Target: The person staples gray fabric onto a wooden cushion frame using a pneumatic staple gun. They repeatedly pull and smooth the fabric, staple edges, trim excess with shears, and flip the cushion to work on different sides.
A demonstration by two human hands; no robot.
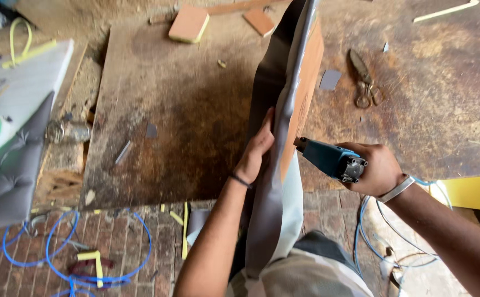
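A thin wooden panel (307,82) stands on edge on the worn workbench (179,110), with grey fabric (275,181) wrapped over its near edge. My left hand (259,148) presses the fabric against the panel's left side. In my right hand (380,168) is a blue pneumatic staple gun (328,158), its nose touching the panel's right face. A blue air hose (361,220) hangs down from the gun.
Old scissors (365,82) lie on the bench at right. Two foam-backed blocks (189,24) sit at the far edge. A tufted grey cushion (9,170) rests at left. Blue hose loops (86,258) and yellow foam scraps lie on the brick floor. A yellow board (473,192) is at right.
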